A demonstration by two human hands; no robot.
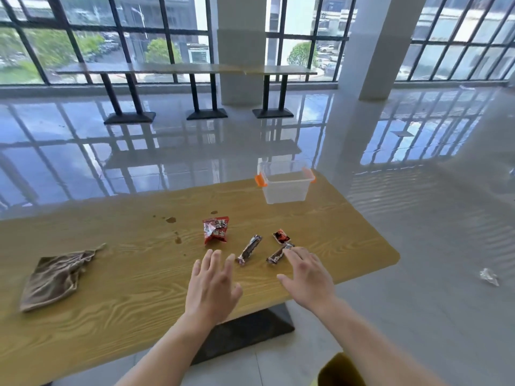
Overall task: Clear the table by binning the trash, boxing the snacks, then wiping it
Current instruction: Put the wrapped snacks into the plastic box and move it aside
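On the wooden table lie a red snack bag, a dark snack bar, a second dark bar and a small red-black packet. A clear plastic box with orange clips stands open at the table's far edge. A brown cloth lies crumpled at the left. My left hand hovers open just short of the first bar. My right hand is open, its fingertips at the near end of the second bar. Brown spill spots mark the wood.
The table's right end is rounded and its black base shows below. A crumpled clear wrapper lies on the glossy floor at the right. Benches, a pillar and windows stand far behind.
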